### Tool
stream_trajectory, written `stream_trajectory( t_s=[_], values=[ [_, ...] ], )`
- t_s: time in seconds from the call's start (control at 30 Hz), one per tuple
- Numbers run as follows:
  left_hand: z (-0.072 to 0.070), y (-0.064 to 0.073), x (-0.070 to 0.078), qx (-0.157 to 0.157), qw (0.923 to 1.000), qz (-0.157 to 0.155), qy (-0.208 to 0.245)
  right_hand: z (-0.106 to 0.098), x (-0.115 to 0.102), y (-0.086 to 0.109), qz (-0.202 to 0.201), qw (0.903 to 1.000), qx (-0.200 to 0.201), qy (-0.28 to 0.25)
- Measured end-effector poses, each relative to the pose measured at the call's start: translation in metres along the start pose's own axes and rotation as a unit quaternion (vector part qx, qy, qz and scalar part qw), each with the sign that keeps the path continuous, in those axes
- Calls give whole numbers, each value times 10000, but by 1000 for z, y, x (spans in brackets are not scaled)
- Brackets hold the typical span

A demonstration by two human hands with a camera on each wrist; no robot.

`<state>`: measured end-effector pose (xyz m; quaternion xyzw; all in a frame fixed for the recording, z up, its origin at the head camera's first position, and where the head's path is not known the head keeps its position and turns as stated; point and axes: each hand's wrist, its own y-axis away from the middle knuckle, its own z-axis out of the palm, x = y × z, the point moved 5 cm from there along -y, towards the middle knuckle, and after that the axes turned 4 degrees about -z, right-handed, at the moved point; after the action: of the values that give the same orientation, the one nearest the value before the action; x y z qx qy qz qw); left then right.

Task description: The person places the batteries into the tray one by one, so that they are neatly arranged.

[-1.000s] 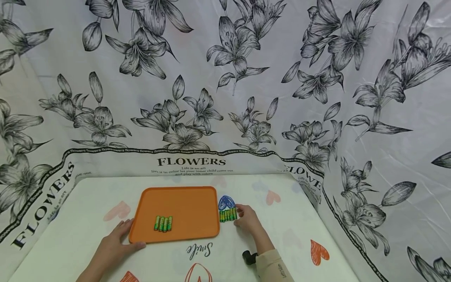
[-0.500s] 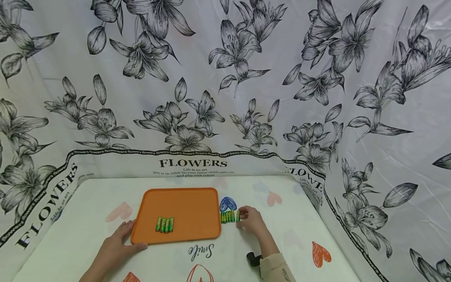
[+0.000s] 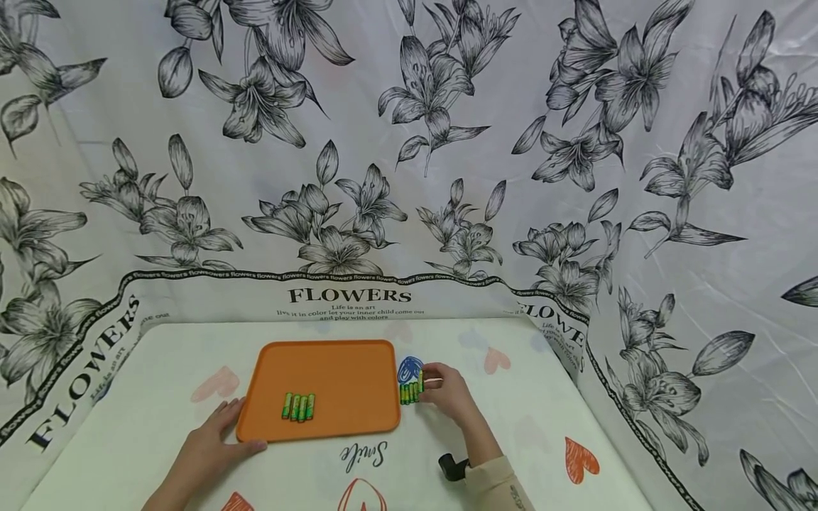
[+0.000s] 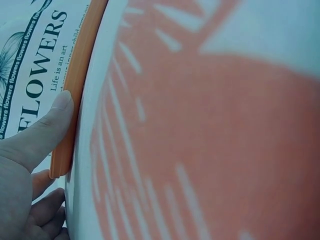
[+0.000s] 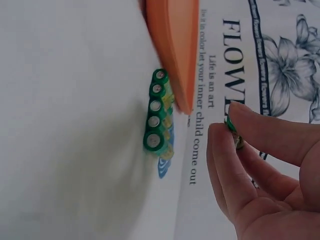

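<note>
In the head view an orange tray lies on the table with several green batteries side by side in it. My left hand holds the tray's near left corner, thumb along the near edge and fingers on the left side. Just beyond the tray's right edge stands a row of green batteries, their ends showing in the right wrist view. My right hand pinches one battery between thumb and fingertips, partly hidden by them. It is raised off the table by the row's right end.
The white tablecloth carries printed hearts, such as a red one at the right, and a blue printed motif behind the battery row. A floral curtain rises behind the table. A black device sits at my right wrist.
My right hand drew the end battery away to the right of the row, then raised it and moved back left beside the row. The left hand keeps its hold on the tray.
</note>
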<state>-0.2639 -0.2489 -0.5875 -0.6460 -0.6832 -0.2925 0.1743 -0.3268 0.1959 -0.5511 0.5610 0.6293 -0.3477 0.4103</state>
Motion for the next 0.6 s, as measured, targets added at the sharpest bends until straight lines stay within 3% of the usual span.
stream_trajectory(
  t_s=[0.27,0.6],
  values=[
    [1,-3,-2,42,10000,18,-77,14,-24,-4,-143,9998,-145,12],
    [-1,-2,1,52,9999,79,-137,58,-46,-10,-148,9993,-279,-177]
  ],
)
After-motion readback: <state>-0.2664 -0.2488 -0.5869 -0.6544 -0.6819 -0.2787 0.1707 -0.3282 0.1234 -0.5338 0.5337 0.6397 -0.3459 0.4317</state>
